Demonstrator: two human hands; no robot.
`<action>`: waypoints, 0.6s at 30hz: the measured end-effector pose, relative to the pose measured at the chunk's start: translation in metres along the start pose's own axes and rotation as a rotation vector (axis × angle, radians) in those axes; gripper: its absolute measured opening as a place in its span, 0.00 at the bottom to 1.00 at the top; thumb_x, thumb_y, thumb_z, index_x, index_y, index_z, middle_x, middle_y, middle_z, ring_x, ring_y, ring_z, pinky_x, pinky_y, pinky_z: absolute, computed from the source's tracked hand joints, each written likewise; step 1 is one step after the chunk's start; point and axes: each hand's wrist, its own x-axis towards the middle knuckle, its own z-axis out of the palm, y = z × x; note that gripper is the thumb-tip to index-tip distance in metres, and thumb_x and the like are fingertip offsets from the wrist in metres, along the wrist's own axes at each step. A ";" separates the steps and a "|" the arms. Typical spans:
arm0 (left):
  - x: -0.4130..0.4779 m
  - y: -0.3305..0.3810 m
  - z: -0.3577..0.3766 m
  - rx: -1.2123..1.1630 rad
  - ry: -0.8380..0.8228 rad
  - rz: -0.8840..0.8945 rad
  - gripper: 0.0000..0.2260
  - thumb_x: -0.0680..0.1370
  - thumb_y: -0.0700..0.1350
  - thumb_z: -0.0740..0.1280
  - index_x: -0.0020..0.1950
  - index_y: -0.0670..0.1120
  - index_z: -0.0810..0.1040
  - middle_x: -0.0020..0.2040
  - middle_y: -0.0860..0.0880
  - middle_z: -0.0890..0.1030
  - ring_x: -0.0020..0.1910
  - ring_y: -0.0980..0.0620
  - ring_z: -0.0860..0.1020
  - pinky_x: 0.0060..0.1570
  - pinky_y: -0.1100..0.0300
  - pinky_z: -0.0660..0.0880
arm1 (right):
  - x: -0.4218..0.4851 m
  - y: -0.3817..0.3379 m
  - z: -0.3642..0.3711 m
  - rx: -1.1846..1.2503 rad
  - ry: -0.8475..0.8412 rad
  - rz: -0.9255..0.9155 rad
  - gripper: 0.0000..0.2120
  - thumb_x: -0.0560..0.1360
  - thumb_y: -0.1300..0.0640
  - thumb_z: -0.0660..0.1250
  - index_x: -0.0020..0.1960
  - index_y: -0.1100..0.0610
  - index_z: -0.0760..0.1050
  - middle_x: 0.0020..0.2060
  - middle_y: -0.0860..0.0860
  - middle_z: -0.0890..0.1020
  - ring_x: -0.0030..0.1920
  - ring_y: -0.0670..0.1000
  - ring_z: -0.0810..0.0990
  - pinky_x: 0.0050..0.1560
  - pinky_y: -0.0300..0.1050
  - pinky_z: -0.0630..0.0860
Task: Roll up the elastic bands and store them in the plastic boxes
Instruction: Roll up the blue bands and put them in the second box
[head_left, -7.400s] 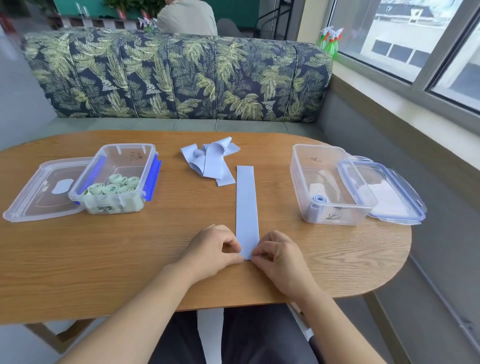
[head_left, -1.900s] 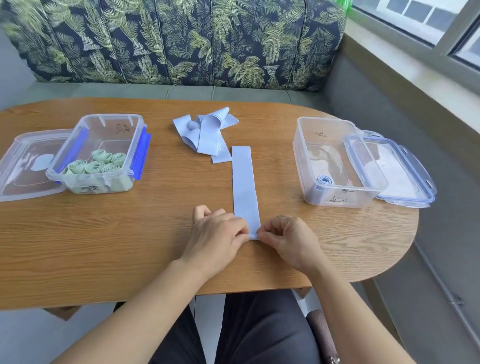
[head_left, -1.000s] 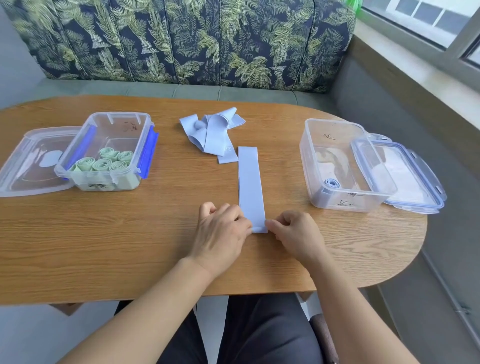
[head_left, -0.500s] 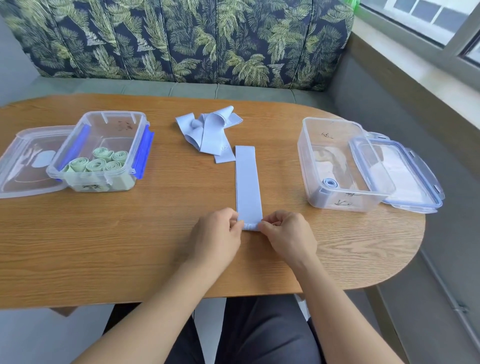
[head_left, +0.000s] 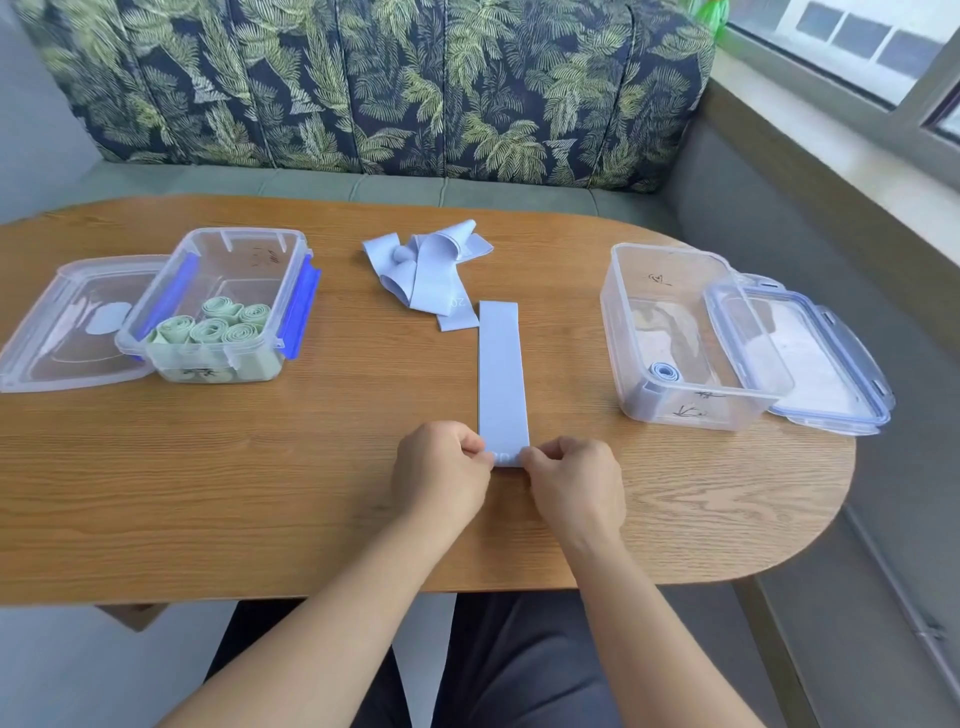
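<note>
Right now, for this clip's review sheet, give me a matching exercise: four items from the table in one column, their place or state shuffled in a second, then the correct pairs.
Column one
1. green rolled bands
2. blue rolled band
3. flat blue band
4. loose blue bands

Column two
A. pinched at its near end by the left hand and right hand
B. inside the left plastic box
C. heaped at mid-table, unrolled
D. alone inside the right plastic box

Pairs: 1-B, 2-D, 3-A, 4-C

Pale blue band (head_left: 501, 374); green rolls (head_left: 213, 327); palm-leaf sofa (head_left: 363, 83).
</note>
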 end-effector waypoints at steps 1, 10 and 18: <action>-0.002 0.000 -0.001 0.016 0.002 -0.002 0.06 0.74 0.48 0.72 0.50 0.50 0.83 0.45 0.52 0.84 0.46 0.52 0.82 0.47 0.57 0.79 | -0.001 0.001 0.000 0.015 -0.006 0.004 0.06 0.73 0.51 0.68 0.42 0.51 0.81 0.35 0.48 0.82 0.38 0.51 0.80 0.35 0.41 0.69; -0.011 0.012 -0.005 0.194 0.038 0.098 0.06 0.77 0.48 0.68 0.50 0.50 0.83 0.49 0.52 0.84 0.48 0.49 0.81 0.46 0.55 0.78 | -0.001 0.001 0.000 0.059 0.020 0.027 0.09 0.72 0.49 0.69 0.37 0.52 0.80 0.31 0.49 0.83 0.37 0.50 0.83 0.37 0.42 0.76; -0.007 0.011 -0.008 0.189 -0.010 0.025 0.07 0.76 0.49 0.69 0.40 0.50 0.82 0.38 0.54 0.82 0.38 0.51 0.80 0.38 0.57 0.79 | 0.001 0.001 0.002 0.032 0.000 0.026 0.09 0.70 0.48 0.68 0.36 0.53 0.77 0.33 0.49 0.83 0.37 0.51 0.83 0.41 0.44 0.78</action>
